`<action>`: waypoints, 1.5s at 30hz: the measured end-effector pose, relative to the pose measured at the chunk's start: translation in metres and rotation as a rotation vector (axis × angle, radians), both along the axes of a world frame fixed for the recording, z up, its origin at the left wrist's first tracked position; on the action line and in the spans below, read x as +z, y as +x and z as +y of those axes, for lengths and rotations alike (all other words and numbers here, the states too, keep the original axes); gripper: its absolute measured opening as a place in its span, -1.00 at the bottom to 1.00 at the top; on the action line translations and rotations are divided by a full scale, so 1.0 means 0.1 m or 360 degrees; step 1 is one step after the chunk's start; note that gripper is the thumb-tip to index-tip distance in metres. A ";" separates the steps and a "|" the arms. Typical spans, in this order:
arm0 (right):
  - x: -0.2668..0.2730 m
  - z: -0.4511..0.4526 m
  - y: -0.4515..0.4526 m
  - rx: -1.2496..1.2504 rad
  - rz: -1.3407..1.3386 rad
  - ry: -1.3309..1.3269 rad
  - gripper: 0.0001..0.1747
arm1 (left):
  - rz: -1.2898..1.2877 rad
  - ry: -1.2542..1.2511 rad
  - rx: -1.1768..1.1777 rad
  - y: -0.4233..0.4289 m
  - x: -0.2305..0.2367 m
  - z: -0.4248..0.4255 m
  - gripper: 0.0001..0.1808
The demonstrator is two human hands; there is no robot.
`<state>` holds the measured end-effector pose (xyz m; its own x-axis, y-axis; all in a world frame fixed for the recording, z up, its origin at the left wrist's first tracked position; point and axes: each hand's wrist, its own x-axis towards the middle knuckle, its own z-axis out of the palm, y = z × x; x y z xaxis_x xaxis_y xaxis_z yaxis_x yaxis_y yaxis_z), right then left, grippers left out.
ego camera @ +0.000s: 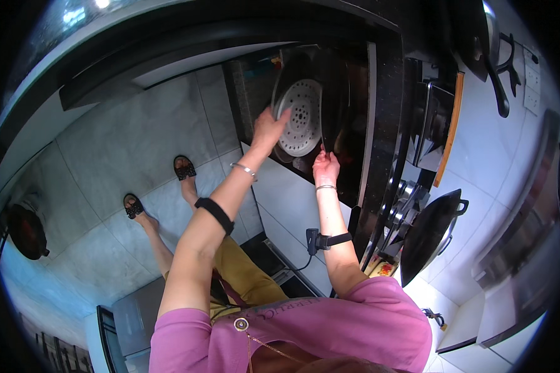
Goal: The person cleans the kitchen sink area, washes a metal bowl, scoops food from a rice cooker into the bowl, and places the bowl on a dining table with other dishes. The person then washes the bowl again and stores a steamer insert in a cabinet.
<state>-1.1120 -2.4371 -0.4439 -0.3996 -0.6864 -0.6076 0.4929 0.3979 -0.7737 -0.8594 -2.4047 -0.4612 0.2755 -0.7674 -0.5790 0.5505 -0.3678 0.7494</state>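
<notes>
In the head view, my left hand [271, 128] grips the near-left rim of a round perforated metal steamer tray [300, 95], its thumb over the face of the tray. The tray stands tilted in the dark opening of a low cupboard. Just to its right is a large dark pan or lid [333, 102], shadowed and hard to make out. My right hand [325, 165] has its fingers curled at the lower edge of that dark piece. The fingertips of both hands are partly hidden.
A black counter edge [386, 126] runs beside the cupboard. To the right are a dark wok [427, 238], metal racks and utensils, and a hanging pan with a black handle [500, 93]. A pan [27, 231] is at far left. Below are floor tiles and a white cupboard front [284, 200].
</notes>
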 end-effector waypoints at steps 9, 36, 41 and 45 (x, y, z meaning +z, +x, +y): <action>-0.27 0.15 0.11 0.0049 0.0294 -0.0063 -0.73 | 0.0721 0.0180 0.0059 0.55 -0.17 0.59 -0.60; 0.06 -0.28 0.04 -0.0077 0.0595 -0.0423 -0.61 | -0.0483 0.0143 -0.0445 -0.05 0.15 -0.46 -0.47; 0.21 -0.53 0.21 0.0161 0.0367 0.0017 -0.78 | -0.0669 0.0084 -0.0389 -0.04 0.29 -0.52 -0.53; 0.30 -0.77 0.16 0.0007 -0.0404 0.0021 -0.86 | -0.0674 0.0027 -0.0549 -0.02 0.38 -0.63 -0.53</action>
